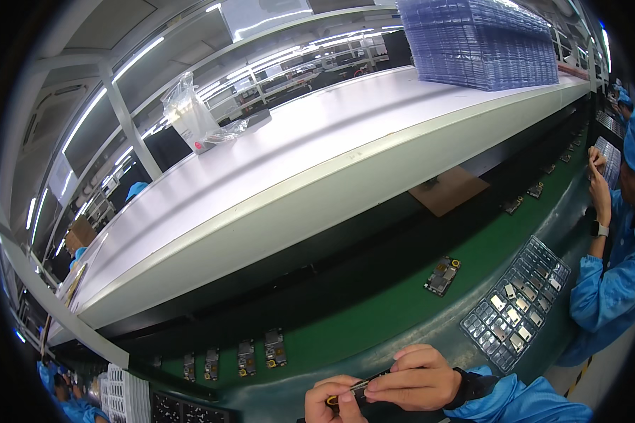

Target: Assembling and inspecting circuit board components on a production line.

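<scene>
The left hand (335, 400) is gripping a small dark piece (360, 388) between thumb and fingers, and a yellow ring is showing beside the fingertips at its left end. The right hand (420, 381) is meeting it from the other side, its fingers closing on the right end of the same piece; the fingers are hiding much of it, so whether a tool is also being held I cannot tell. The piece is being held over the near edge of the green bench (360, 328), low in the view. A dark band (474, 389) is circling the right wrist, below a blue sleeve (518, 400).

To the right of the hands, a clear compartment tray (478, 326) is lying aslant on the bench edge, holding small silvery pieces in part of its pockets. One circuit board (442, 276) is lying alone beyond the hands, and a row of similar boards (275, 347) is lying to the left. Near the lower left corner, white trays (125, 396) are standing beside a black tray (183, 409).

Above the bench, a long white shelf (317, 134) is carrying a tall stack of clear plastic trays (480, 49) and a clear bag (190, 116). At the far right, a co-worker in blue (610, 292) is holding another tray (609, 156)
</scene>
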Action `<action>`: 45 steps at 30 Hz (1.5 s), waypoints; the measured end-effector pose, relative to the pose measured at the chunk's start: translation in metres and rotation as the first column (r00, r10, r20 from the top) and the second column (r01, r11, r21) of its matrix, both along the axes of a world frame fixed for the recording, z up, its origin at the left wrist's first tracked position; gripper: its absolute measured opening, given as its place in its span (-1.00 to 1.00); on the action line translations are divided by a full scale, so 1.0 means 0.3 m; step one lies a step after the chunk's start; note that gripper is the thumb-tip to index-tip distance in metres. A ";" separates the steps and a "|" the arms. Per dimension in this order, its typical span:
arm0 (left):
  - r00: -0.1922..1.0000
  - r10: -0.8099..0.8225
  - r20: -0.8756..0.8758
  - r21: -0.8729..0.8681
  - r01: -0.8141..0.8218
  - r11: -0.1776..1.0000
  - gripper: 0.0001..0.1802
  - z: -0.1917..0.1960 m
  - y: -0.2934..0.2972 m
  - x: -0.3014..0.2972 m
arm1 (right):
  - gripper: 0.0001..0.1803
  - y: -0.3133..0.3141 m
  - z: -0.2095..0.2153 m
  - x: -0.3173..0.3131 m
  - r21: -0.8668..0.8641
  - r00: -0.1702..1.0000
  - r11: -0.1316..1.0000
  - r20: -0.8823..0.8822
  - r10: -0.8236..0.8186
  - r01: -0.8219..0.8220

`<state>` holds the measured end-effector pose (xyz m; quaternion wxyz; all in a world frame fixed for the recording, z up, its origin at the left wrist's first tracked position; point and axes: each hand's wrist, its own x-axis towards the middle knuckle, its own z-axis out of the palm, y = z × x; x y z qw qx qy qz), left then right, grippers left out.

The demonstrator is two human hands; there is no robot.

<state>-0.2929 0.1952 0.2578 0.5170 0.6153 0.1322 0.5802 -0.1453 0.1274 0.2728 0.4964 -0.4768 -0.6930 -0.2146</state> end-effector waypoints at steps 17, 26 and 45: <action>0.990 0.097 -0.102 0.055 -0.092 0.994 -0.87 0.018 0.007 0.009 | -0.69 0.046 -0.038 0.022 0.022 0.994 0.999 -0.099 0.050 -0.048; 0.957 0.187 -0.223 0.371 -0.094 0.924 -0.82 0.007 0.053 -0.018 | -0.75 0.036 0.010 0.040 -0.185 0.852 0.937 -0.495 0.172 -0.296; 0.738 -0.254 -0.625 0.089 0.391 0.916 -0.42 0.030 0.235 -0.048 | -0.64 0.094 -0.101 0.080 -0.584 0.864 0.700 -0.494 0.095 -0.411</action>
